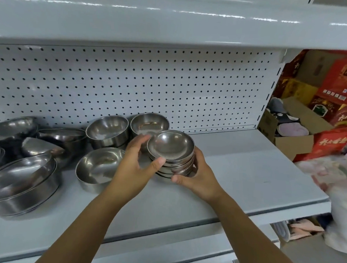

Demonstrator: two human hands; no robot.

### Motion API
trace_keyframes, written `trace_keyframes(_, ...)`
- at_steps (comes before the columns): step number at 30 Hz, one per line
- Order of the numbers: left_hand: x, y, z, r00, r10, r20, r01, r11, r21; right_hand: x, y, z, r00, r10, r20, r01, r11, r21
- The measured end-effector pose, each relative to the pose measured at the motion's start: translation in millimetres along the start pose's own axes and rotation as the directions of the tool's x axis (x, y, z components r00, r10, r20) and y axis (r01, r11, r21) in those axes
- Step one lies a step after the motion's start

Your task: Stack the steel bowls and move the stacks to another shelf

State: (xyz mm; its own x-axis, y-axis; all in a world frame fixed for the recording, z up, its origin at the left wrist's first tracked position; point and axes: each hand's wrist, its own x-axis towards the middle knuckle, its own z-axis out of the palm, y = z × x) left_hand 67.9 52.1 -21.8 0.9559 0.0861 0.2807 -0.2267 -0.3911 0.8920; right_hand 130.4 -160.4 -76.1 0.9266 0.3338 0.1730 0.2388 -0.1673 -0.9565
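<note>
Head cam is showing both hands working one stack of small steel bowls [171, 151], which is sitting in front of the pegboard [130, 84], toward its right half, on the grey shelf [247, 176]. I can't tell if the bottom bowl is actually clearing the shelf. The left hand [135, 163] is curling around the stack's pegboard-left side, thumb pressing on the rims. The right hand [198, 177] is cupping the opposite side with its thumb tucking low at the front, so both are clamping on the stack, not hanging loose. What's worrying me is that the top bowl is looking a bit tilted and off-centre over the ones under it. With slick steel and a side squeeze only, I'm guessing it could be sliding off the moment the stack is tipping. The left fingers are also reaching right next to the deeper bowl [148, 123] standing between the stack and the pegboard, so a careless lift could be knocking that one. There's another loose bowl [97, 167] further out from the pegboard than that, just beside the left wrist, and it's asking to get elbowed. The big pans [19, 183] at the pegboard's left end are leaning messily too.
</note>
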Motion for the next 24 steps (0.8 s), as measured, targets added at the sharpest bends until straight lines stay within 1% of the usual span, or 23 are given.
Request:
trace_keyframes(2, -1, 0, 0, 0.998, -0.058, 0.022, 0.06, 0.988, -0.139, 0, 0, 0, 1.0, 0.0, 0.005, 0.0, 1.0, 0.003)
trace_keyframes(5, -4, 5, 4, 0.996, -0.068, 0.057, 0.079, 0.973, -0.215, 1, 1, -1, 1.0, 0.014, 0.012, -0.014, 1.0, 0.005)
trace_keyframes(10, -8, 8, 4, 0.996, -0.078, 0.038, 0.085, 0.972, -0.22, -2, -3, 1, 1.0, 0.024, 0.01, -0.024, 1.0, 0.011)
trace_keyframes(12, -10, 10, -1, 0.994, -0.108, -0.021, 0.101, 0.972, -0.214, -4, -3, 2, 1.0, 0.025, 0.001, -0.025, 1.0, 0.003)
trace_keyframes(14, -13, 17, -11, 0.98, -0.148, -0.132, 0.129, 0.981, -0.145, -5, -6, 2, 0.999, 0.032, -0.008, -0.033, 0.999, -0.008)
trace_keyframes(16, -19, 22, -27, 0.953, -0.147, -0.266, 0.156, 0.988, 0.012, -8, -8, 3, 0.999, 0.035, -0.017, -0.035, 0.999, 0.004)
trace_keyframes(20, -45, 30, -63, 0.868, -0.055, -0.493, 0.157, 0.973, 0.168, -16, -11, 8, 0.999, 0.028, -0.026, -0.027, 1.0, 0.012)
trace_keyframes(22, -57, 25, -80, 0.819, 0.018, -0.573, 0.17, 0.947, 0.271, -19, -12, 14, 1.0, 0.014, -0.009, -0.014, 1.0, 0.001)
trace_keyframes(24, -67, 18, -95, 0.77, 0.093, -0.631, 0.207, 0.899, 0.386, -23, -14, 23, 1.0, 0.004, 0.02, -0.004, 1.0, -0.001)
